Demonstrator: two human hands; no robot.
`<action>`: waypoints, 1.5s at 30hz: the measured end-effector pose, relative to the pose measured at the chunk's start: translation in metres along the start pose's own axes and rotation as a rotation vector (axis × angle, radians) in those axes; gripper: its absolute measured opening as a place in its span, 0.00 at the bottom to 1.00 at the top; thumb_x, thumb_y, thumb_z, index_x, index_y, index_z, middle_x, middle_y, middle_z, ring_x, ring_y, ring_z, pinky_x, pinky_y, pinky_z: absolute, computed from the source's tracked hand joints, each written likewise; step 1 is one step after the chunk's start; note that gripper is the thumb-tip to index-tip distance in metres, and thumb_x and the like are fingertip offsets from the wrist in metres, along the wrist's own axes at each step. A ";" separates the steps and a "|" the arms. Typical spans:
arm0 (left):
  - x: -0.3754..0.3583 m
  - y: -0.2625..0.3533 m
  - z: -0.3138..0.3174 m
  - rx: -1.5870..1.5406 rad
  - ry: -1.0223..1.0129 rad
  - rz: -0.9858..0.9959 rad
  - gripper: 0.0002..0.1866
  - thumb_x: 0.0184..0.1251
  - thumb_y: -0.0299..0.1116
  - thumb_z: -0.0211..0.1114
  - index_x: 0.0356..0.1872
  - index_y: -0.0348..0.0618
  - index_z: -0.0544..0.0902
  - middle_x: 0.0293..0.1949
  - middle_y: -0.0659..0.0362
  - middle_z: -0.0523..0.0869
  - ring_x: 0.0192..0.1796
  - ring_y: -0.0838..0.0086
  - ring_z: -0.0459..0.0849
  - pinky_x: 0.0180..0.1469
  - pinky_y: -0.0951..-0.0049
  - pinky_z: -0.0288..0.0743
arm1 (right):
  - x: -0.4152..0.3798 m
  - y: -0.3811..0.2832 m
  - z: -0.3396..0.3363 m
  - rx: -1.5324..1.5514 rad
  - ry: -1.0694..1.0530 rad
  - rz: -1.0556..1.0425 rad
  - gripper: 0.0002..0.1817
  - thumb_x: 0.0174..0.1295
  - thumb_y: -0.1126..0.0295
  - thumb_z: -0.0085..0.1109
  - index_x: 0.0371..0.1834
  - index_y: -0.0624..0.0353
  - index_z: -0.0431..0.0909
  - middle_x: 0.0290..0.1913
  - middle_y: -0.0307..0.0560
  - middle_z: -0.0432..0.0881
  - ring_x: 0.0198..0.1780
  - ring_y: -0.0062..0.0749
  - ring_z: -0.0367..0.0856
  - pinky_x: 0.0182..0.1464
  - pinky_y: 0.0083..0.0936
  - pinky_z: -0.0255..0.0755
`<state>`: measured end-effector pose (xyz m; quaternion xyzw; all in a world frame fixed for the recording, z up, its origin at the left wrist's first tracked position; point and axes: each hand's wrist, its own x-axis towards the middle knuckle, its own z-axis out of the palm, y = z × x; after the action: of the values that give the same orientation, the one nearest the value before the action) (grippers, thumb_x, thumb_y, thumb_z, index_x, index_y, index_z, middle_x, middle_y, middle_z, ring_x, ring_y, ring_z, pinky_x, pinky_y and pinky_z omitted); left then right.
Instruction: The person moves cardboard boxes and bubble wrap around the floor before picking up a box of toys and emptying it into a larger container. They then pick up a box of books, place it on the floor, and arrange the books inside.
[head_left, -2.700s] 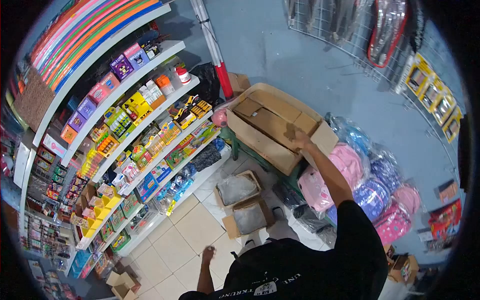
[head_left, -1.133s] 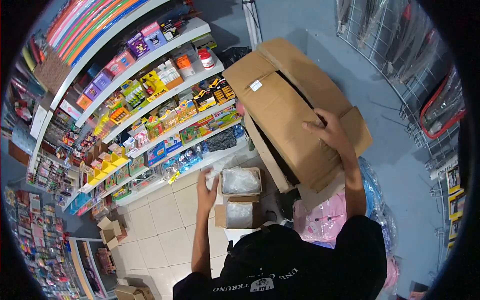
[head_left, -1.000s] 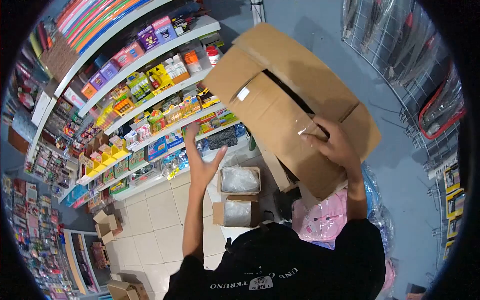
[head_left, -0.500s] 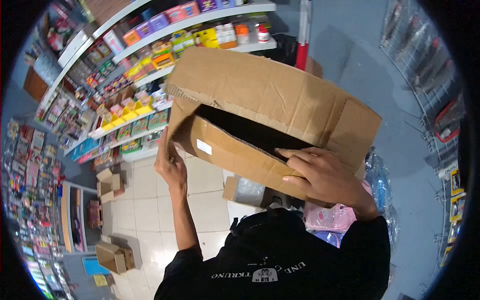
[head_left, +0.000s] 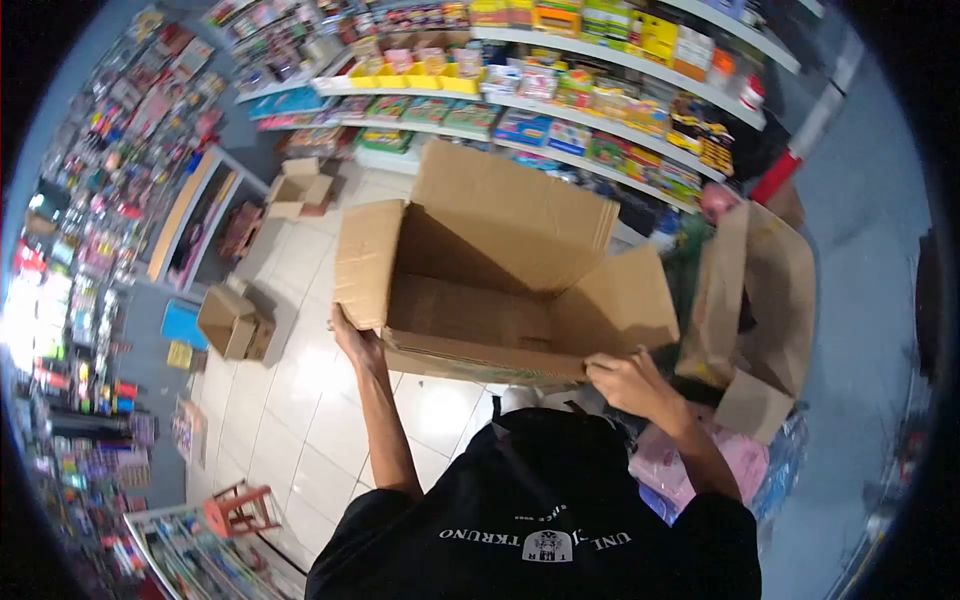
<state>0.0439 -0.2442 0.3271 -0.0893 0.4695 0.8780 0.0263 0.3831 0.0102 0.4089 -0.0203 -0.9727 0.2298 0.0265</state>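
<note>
A large brown cardboard box (head_left: 500, 310) is held in front of my body with its flaps standing apart and its inside facing up; bare cardboard shows within. My left hand (head_left: 358, 342) grips the near left corner, its fingers partly hidden under the left flap (head_left: 366, 262). At the near right corner, my right hand (head_left: 632, 386) pinches the front rim beside the right flap (head_left: 625, 305). The tall far flap (head_left: 510, 205) leans away from me.
Shelves (head_left: 620, 55) of packaged goods curve across the back. Another opened carton (head_left: 775, 290) stands at right, above pink plastic-wrapped items (head_left: 690, 465). Small cartons (head_left: 232, 322) sit on the tiled floor (head_left: 290, 400) at left, with a red stool (head_left: 240, 510) nearer me.
The box's flaps have gone from nearly closed to wide apart. My right hand has moved from the narrow gap to the near right corner. The view has turned left.
</note>
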 end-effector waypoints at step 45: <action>0.193 0.118 -0.062 0.296 0.027 0.159 0.21 0.60 0.36 0.62 0.50 0.34 0.70 0.44 0.57 0.77 0.46 0.74 0.74 0.51 0.74 0.67 | 0.662 -0.204 0.129 1.465 0.072 0.243 0.31 0.61 0.45 0.46 0.57 0.59 0.65 0.56 0.45 0.70 0.56 0.30 0.69 0.56 0.27 0.65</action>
<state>-0.1534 -0.3689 0.3552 -0.0589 0.5998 0.7972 -0.0369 -0.2911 -0.1950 0.4127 -0.1124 -0.5597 0.8201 0.0394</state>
